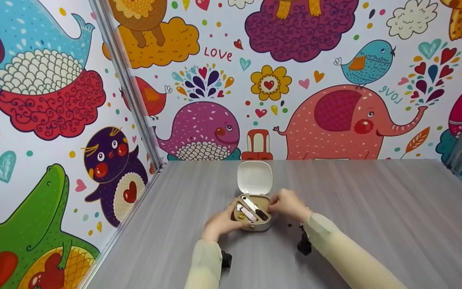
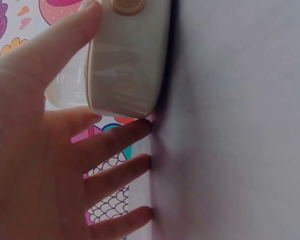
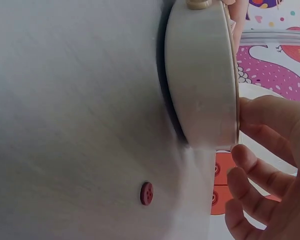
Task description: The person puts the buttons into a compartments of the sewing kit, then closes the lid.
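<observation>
A small white sewing kit box (image 1: 261, 228) stands on the table with its lid (image 1: 255, 176) raised at the back. My left hand (image 1: 223, 220) holds its left side, thumb over the front rim; in the left wrist view the other fingers spread down to the table. Inside lie a white-and-black slim tool (image 1: 255, 206), a pale pinkish piece (image 1: 247, 212) and a small gold item (image 1: 241, 216). My right hand (image 1: 289, 204) reaches over the right rim with thumb and index finger; their tips are hidden in the right compartment. Whether they pinch anything cannot be seen.
A dark red button (image 3: 147, 193) rests on the grey table (image 1: 359, 200), right of the box. Black wrist cameras (image 1: 304, 244) sit under the cuffs. Patterned walls (image 1: 199, 80) border the table at the back and left.
</observation>
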Action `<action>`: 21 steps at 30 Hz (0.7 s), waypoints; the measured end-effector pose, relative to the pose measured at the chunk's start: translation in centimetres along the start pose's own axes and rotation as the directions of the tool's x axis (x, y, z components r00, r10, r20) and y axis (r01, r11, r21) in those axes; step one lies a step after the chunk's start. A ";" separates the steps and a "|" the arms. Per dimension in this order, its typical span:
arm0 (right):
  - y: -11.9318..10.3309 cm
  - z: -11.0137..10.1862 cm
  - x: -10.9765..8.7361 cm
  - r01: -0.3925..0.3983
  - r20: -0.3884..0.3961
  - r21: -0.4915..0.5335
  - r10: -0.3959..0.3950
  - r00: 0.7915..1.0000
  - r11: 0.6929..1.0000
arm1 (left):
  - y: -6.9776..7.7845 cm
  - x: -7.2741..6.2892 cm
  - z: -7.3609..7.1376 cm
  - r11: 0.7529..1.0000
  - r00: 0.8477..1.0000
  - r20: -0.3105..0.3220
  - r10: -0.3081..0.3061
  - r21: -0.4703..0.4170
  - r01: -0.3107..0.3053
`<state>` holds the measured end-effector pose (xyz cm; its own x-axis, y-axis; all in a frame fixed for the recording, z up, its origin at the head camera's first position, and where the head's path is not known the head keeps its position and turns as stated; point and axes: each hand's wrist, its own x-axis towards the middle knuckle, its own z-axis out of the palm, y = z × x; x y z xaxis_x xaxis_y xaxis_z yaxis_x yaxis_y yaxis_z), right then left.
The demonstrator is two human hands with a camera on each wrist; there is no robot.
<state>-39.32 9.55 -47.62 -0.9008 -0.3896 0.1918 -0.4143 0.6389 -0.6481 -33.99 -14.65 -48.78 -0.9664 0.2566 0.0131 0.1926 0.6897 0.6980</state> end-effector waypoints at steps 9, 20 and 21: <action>-0.3 0.4 -0.3 -0.047 -0.028 -0.093 0.045 0.999 0.995 | -0.2 -0.2 0.3 1.000 1.000 0.003 0.013 0.011 -0.013; -0.8 0.4 -0.3 -0.104 -0.072 -0.167 0.093 0.993 0.980 | 0.3 0.0 0.1 0.999 1.000 -0.010 -0.008 0.040 0.008; -0.8 0.3 -0.3 -0.106 -0.076 -0.167 0.094 0.993 0.980 | 0.3 0.1 0.1 0.999 1.000 -0.009 -0.007 0.043 0.007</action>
<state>-38.67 8.91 -47.36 -0.9431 -0.2759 0.1853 -0.3324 0.7784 -0.5325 -34.02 -14.34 -48.62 -0.9693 0.2454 0.0150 0.1927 0.7203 0.6664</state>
